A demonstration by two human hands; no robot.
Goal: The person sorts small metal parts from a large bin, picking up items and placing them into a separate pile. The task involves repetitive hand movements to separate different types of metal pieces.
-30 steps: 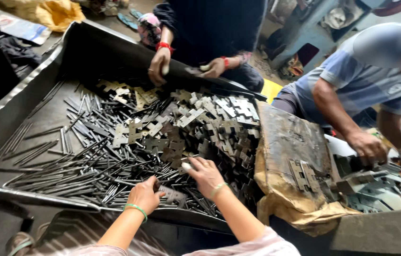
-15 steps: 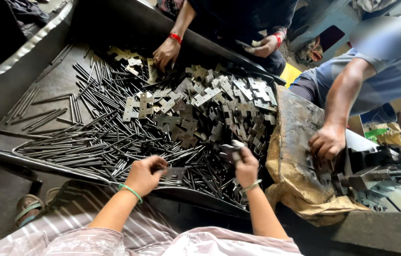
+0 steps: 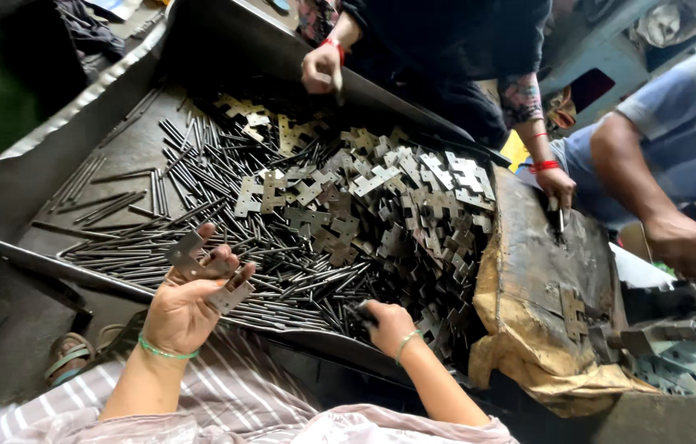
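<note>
My left hand point(image 3: 187, 302) is raised over the near edge of a big dark metal tray point(image 3: 52, 255) and holds two flat grey hinge plates point(image 3: 192, 256) fanned between its fingers. A green band sits on that wrist. My right hand point(image 3: 387, 325) is down in the tray, fingers curled into the heap of thin steel pins point(image 3: 225, 222); what it grips is hidden. A pile of notched hinge plates point(image 3: 381, 197) fills the tray's middle and right side.
Across the tray a person in dark clothes has one hand point(image 3: 321, 67) over the far rim and another point(image 3: 556, 185) at a worn brown-wrapped block point(image 3: 545, 288). A second person's hand point(image 3: 688, 247) works at the right by metal parts point(image 3: 669, 345).
My left hand has lifted out of the pins with hinge plates in it. My right hand has dropped from the plates into the pin heap near the front edge.
</note>
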